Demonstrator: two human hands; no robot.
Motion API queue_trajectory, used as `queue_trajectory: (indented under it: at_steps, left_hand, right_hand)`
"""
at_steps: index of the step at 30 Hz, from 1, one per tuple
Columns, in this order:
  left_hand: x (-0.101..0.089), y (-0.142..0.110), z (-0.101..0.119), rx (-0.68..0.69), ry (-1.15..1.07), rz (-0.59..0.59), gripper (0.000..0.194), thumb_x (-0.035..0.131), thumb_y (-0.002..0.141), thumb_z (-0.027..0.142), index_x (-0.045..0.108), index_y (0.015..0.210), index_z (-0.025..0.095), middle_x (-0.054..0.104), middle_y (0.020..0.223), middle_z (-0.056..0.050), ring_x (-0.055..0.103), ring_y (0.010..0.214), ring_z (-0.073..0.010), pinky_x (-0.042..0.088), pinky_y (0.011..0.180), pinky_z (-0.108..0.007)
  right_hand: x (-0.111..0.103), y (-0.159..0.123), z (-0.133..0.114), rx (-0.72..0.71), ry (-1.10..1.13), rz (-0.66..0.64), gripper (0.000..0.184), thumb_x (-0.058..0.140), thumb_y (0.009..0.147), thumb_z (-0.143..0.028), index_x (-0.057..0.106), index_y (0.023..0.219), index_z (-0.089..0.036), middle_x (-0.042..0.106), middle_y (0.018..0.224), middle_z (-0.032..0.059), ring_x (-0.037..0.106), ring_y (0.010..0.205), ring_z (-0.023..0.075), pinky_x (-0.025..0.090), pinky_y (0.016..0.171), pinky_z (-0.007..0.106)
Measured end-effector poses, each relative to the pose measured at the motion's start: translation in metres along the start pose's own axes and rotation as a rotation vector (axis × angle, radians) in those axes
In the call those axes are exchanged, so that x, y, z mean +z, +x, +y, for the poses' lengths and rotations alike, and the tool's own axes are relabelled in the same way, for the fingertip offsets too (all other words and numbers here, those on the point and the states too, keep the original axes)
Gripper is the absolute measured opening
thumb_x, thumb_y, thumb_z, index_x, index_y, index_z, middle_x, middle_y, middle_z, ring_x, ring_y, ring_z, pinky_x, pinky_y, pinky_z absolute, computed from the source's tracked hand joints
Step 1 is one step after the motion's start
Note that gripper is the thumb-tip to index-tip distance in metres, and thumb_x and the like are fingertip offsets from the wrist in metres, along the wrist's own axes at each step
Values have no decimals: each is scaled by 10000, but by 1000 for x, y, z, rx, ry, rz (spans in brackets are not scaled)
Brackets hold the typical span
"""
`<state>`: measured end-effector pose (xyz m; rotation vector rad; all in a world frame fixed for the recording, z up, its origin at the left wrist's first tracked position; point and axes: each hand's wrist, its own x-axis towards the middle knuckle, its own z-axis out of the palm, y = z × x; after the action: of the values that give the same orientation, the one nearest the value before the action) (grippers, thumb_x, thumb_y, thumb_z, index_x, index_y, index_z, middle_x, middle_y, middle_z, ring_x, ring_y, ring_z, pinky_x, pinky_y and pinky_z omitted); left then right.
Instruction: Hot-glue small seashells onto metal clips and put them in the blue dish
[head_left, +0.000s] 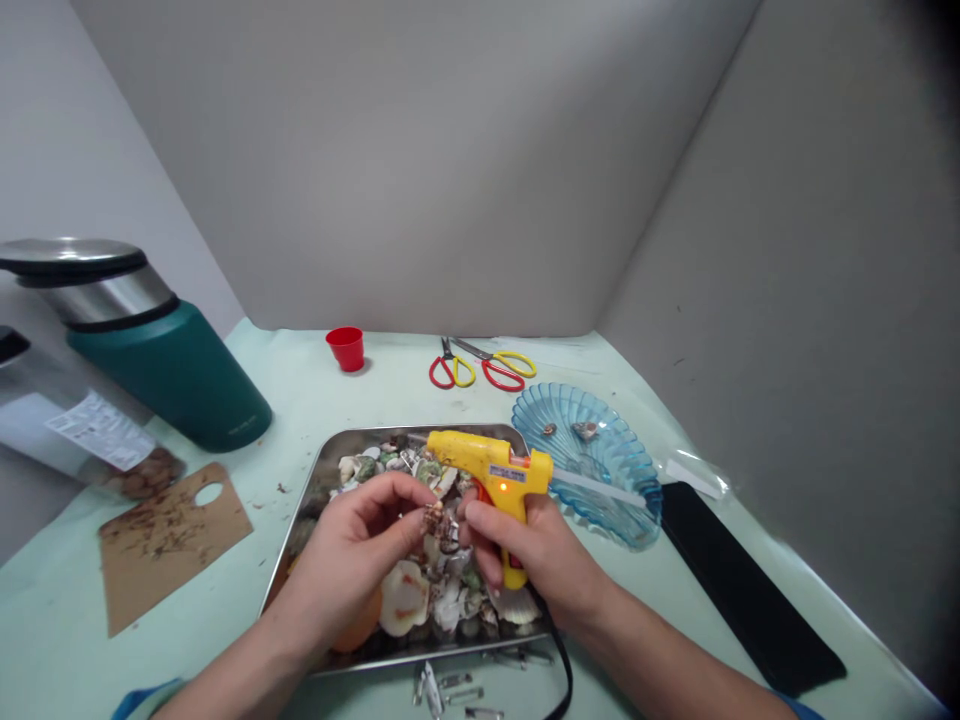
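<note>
Pinching a small shell [435, 520] in left-hand fingers [405, 515], the right hand [536, 555] grips a glue gun [491, 470] above the tray [330, 455].

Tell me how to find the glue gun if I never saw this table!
Look at the metal tray full of shells in the middle of the green table. Just above it, the right hand grips the glue gun, beside the blue dish. It is the only bright yellow tool with an orange trigger and a small glowing light.

Grey walls [420, 150] corner a pale-green table [300, 400].
</note>
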<state>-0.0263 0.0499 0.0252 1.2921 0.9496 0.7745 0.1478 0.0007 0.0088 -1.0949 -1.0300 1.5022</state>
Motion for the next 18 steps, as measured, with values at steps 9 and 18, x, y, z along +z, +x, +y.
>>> queue_trajectory:
  at_steps: [9, 18]
  left_hand:
    - [-7, 10, -10, -247, -428, -35, 211, 708, 708, 264, 547, 797, 162, 550, 522, 26, 371, 388, -40, 212, 355, -137]
    - [-10, 11, -12, -269, -472, 20, 147, 641, 732, 222, 509, 771, 169, 521, 417, 49, 320, 299, -30, 172, 339, -140]
  right_hand:
    - [2, 2, -1, -17, 83, 190, 322, 658, 760, -434, 569, 885, -150, 598, 628, -15, 438, 410, 53, 379, 416, 176]
    - [2, 3, -2, 25, 76, 205, 337, 674, 752, -430, 566, 900, -147, 638, 693, 19, 438, 412, 51, 384, 410, 179]
